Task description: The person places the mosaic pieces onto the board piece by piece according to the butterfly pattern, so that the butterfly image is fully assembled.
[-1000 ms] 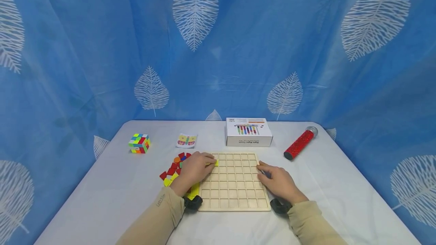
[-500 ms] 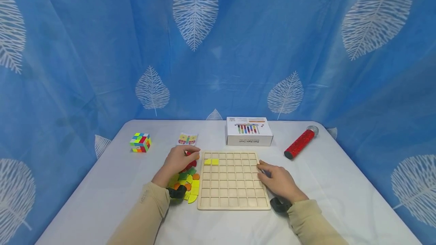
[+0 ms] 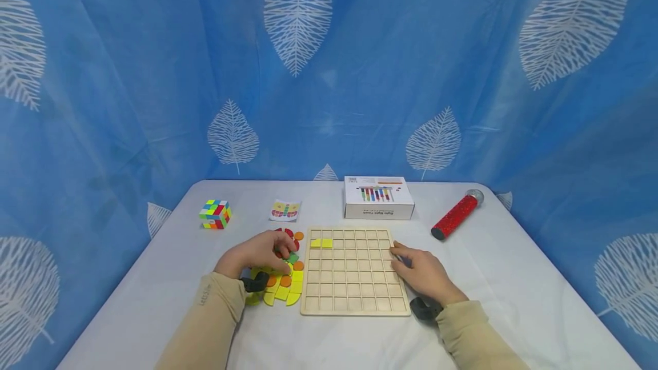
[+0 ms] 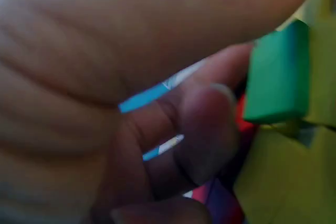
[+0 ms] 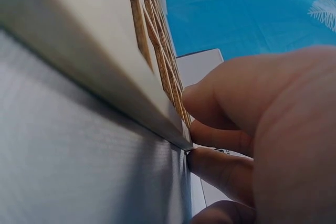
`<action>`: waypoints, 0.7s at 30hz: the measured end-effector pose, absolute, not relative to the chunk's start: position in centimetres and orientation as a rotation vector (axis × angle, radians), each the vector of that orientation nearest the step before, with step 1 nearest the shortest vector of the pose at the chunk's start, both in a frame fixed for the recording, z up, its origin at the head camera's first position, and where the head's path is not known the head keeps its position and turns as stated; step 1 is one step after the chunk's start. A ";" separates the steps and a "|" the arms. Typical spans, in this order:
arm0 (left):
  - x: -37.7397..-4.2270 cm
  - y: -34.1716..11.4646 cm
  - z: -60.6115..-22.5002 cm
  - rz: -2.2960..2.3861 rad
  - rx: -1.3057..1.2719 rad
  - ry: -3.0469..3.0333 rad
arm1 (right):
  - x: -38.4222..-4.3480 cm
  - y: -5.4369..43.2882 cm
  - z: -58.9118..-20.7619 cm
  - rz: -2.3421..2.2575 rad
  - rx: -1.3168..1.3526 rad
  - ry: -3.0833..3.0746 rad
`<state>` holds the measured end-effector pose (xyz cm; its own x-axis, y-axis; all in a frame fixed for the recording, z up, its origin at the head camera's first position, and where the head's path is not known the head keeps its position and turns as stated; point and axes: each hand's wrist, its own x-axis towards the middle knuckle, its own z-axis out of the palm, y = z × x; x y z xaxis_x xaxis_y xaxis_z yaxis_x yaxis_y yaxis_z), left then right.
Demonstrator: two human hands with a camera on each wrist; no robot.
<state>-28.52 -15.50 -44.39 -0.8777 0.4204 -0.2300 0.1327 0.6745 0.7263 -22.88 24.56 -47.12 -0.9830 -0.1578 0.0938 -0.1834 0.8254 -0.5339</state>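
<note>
My left hand (image 3: 259, 253) hovers over a pile of coloured shape tiles, its fingers loosely bent. In the left wrist view its thumb is close to a green tile (image 4: 278, 74); no grip on that tile can be seen. Yellow tiles (image 3: 281, 293) lie under and in front of the hand, red tiles (image 3: 289, 233) beyond it. To the right lies a wooden grid board (image 3: 354, 278) with two yellow pieces (image 3: 327, 243) in its upper left cells. My right hand (image 3: 424, 273) holds that board's right edge, thumb and fingers at the rim in the right wrist view.
A picture card (image 3: 285, 210) lies behind the tiles, and a puzzle cube (image 3: 216, 214) stands farther left. Behind the board is a white box (image 3: 379, 198). A red glittery tube (image 3: 456, 217) lies at the back right. Blue leaf-patterned cloth (image 3: 329, 101) hangs around the table.
My left hand has left the board's upper left cells, where two yellow pieces now show, and moved left and nearer over the tile pile. My right hand has stayed at the board's edge.
</note>
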 end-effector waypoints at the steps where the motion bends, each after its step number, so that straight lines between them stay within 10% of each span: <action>1: -28.5 -15.4 -44.4 1.026 0.428 2.519 | -22.9 24.6 -47.1 0.873 0.276 -2.957; 21: -28.3 -15.2 -44.8 0.932 0.284 2.739 | -22.9 24.7 -47.3 0.879 0.296 -2.934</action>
<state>-28.34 -15.20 -44.81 -0.9538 0.2560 -0.1572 0.1069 0.7784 0.6187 -22.92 24.69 -47.30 -0.9794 -0.1651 0.1163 -0.2019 0.8185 -0.5379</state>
